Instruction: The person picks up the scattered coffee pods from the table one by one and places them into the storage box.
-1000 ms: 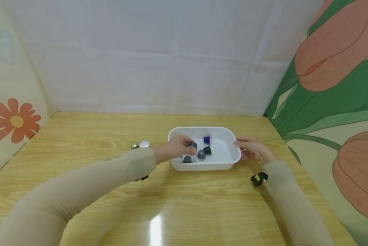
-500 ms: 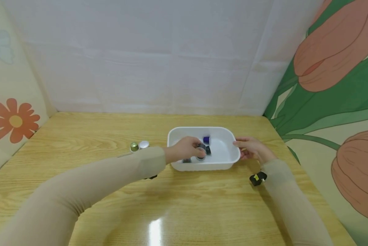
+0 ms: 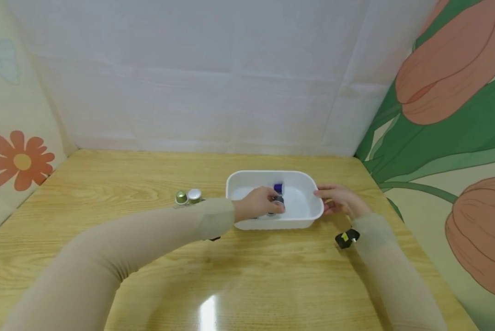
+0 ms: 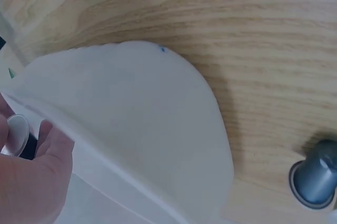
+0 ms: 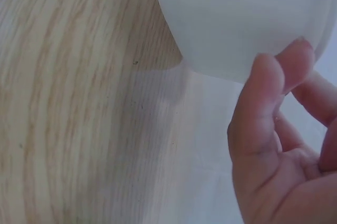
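My left hand reaches into a white plastic tub and pinches a dark coffee capsule between thumb and fingers. In the left wrist view the foil lid of that capsule faces outward between the fingers. A purple capsule lies just beyond the fingertips, inside the tub. Other dark capsules in there are mostly covered by the left hand. At the tub's right end my right hand holds the rim, its thumb and fingertips against the outer wall in the right wrist view.
Left of the tub, on the wooden table, stand a green capsule and one with a silvery-white lid. The left wrist view also has a dark grey capsule on the table. A white cloth hangs behind.
My left hand has moved rightward inside the tub with the capsule, covering dark capsules that showed before. The right hand and the tub have stayed put.
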### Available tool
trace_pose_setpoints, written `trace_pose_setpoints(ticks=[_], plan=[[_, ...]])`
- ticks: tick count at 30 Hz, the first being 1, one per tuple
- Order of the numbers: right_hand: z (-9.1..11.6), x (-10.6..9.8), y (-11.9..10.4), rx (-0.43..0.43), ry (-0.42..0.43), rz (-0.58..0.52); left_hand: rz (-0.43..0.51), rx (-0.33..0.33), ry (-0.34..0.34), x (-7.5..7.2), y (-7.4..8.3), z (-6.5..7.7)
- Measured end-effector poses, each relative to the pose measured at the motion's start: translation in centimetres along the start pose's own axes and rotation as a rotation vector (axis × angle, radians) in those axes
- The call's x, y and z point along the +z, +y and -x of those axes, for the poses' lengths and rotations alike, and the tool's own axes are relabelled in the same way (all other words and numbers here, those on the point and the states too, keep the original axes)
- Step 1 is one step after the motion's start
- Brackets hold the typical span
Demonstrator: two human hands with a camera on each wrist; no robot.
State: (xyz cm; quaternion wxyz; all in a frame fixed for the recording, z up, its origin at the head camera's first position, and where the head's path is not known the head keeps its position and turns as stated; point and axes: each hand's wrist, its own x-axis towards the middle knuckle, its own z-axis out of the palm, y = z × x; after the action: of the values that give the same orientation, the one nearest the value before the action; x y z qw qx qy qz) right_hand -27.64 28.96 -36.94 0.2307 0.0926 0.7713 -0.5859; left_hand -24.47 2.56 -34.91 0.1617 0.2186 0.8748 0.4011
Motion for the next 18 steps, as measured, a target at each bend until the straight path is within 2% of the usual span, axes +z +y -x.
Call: trace_pose_setpoints(ticks=[6,11,18], plan=[[-0.2,-0.2,0.1,0.000,-0.007,0.008,-0.038,0.038,0.014,0.8,-0.3,-0.4],[-0.3,-0.3,0.1,-0.011,-0.014,0.004,-0.079,0.020,-0.011,0.9,0.4,-1.0],[-0.5,-0.3,0.0,-0.005,-0.022,-0.010,-0.102,0.037,-0.051,1.6,1.2,-1.8]])
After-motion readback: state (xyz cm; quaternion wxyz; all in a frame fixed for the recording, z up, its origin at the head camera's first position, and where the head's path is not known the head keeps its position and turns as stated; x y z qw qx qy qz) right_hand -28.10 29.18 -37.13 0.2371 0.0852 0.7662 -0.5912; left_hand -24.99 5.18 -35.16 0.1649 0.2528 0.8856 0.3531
